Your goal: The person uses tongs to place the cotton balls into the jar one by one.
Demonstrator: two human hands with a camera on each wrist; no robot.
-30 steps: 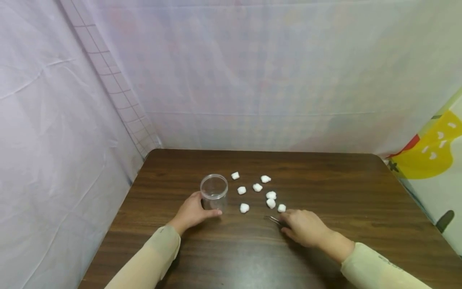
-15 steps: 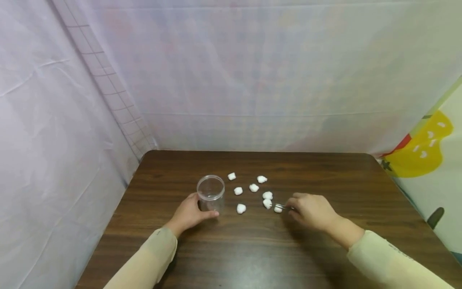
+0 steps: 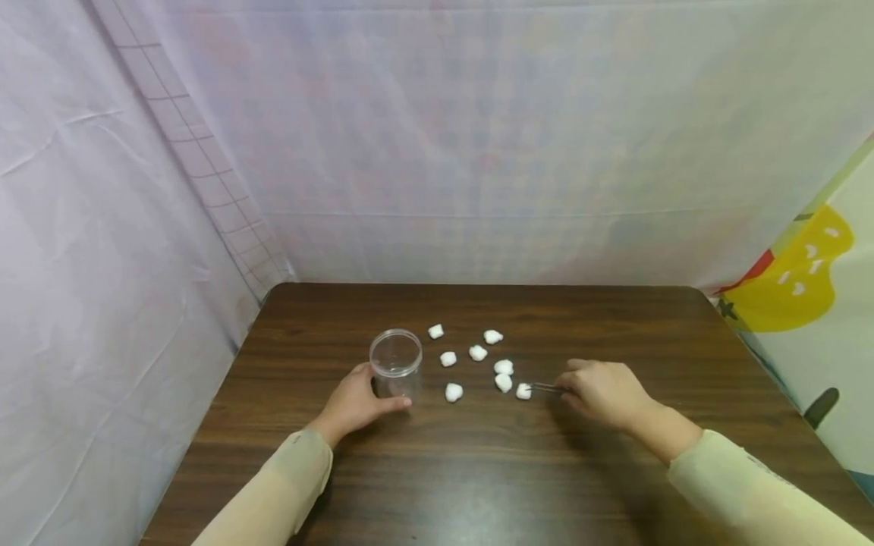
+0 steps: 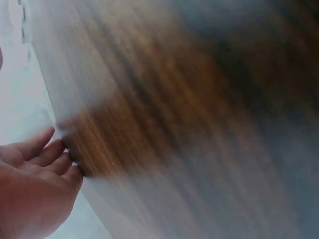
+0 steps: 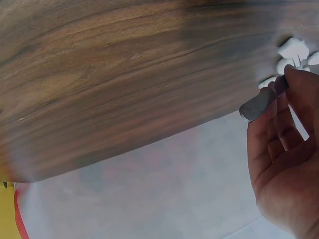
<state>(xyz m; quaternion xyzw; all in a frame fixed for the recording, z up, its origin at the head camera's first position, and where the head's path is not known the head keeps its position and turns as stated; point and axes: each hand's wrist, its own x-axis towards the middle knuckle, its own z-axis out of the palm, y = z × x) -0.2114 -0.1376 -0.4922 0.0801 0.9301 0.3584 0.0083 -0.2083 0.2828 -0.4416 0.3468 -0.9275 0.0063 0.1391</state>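
Note:
My left hand (image 3: 356,402) holds a clear, uncapped jar (image 3: 396,353) upright, thumb along its near side and fingers around its left. In the left wrist view that hand (image 4: 40,184) shows at the lower left, fingers side by side. My right hand (image 3: 606,393) pinches metal tweezers (image 3: 548,388) between thumb and fingers; their tips point left and lie over a white cotton ball (image 3: 523,392). The tweezers' broad end (image 5: 255,107) sticks out of the grip in the right wrist view. Several more cotton balls (image 3: 478,353) lie scattered between the hands.
Everything stands on a dark wood-grain table (image 3: 382,485). White sheeting (image 3: 478,152) hangs behind its far edge and along the left side. A printed yellow shape (image 3: 799,280) shows on the cloth at the right.
The right hand has moved slightly away and right, bringing the tweezers from beside the nearest-right cotton ball onto it. The left hand keeps its hold on the jar. The whole view has shifted a little.

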